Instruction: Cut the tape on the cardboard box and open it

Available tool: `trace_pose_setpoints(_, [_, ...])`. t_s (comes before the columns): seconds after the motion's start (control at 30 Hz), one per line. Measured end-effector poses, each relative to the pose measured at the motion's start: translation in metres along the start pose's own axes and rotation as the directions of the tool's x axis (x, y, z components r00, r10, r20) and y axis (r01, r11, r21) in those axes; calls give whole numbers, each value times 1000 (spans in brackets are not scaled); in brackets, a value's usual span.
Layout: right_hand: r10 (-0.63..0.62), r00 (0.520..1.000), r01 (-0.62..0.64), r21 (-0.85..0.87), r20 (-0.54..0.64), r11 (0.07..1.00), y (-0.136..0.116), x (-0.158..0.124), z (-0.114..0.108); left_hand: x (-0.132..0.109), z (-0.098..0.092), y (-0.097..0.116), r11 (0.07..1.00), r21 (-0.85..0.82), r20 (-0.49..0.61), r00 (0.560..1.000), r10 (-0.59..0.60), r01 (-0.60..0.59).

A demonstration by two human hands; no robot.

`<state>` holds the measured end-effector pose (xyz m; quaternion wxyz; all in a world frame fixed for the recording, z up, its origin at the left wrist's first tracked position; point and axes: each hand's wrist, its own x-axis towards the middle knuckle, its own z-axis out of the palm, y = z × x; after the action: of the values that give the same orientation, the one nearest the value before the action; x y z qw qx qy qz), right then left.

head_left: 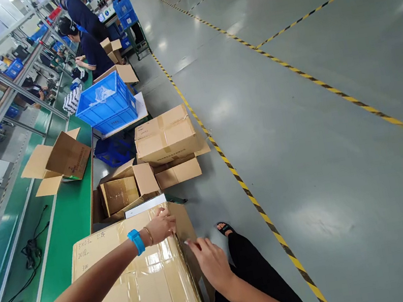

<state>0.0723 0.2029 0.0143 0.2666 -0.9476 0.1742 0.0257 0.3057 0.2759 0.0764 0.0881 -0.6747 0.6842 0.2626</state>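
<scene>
A large taped cardboard box (132, 291) lies on the green bench right in front of me, with handwriting on its top. My left hand (161, 226), with a blue wristband, rests curled on the box's far right top edge. My right hand (209, 262) is beside the box's right side near that corner, fingers bent and pinched together near the tape; what they hold is too small to make out.
An open empty carton (57, 162) sits further along the green bench (70, 219). Several cartons (164, 139) are stacked on the floor to the right, behind them a blue crate (106, 104). Co-workers (89, 46) stand at the far bench. Yellow-black floor tape (236, 176) runs alongside.
</scene>
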Motion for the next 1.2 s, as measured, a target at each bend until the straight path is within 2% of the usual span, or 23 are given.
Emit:
trace_pose_setpoints(0.1, [153,988,-153,1,-15,988,20,0,-1,-1,-1,3,1000,18,6,1000,11,-11])
trace_pose_setpoints(0.2, [245,969,-245,33,15,969,41,-8,-4,1,1,7,998,40,33,998,52,-53])
trace_pose_setpoints(0.37, [262,961,-272,120,90,955,51,-26,-14,10,5,10,995,54,92,993,76,-82])
trace_pose_setpoints(0.47, [267,958,-283,189,104,940,52,-31,-22,7,2,12,996,61,116,992,58,-66])
trace_pose_setpoints(0.6, [238,958,-278,319,157,906,45,-31,-24,-1,-4,15,996,78,121,992,27,-37])
trace_pose_setpoints(0.7, [149,965,-228,410,215,883,24,-22,-18,-3,-6,16,996,82,124,992,14,-24])
trace_pose_setpoints(0.87, [88,969,-177,400,231,899,-7,1,-14,-2,-6,13,998,67,125,992,12,-20])
trace_pose_setpoints(1.03, [35,966,-121,324,257,938,-6,4,-20,-4,-3,11,999,44,110,994,-4,-1])
trace_pose_setpoints(1.2, [30,967,-115,332,251,936,-1,2,-22,-4,-3,12,999,39,110,994,-12,8])
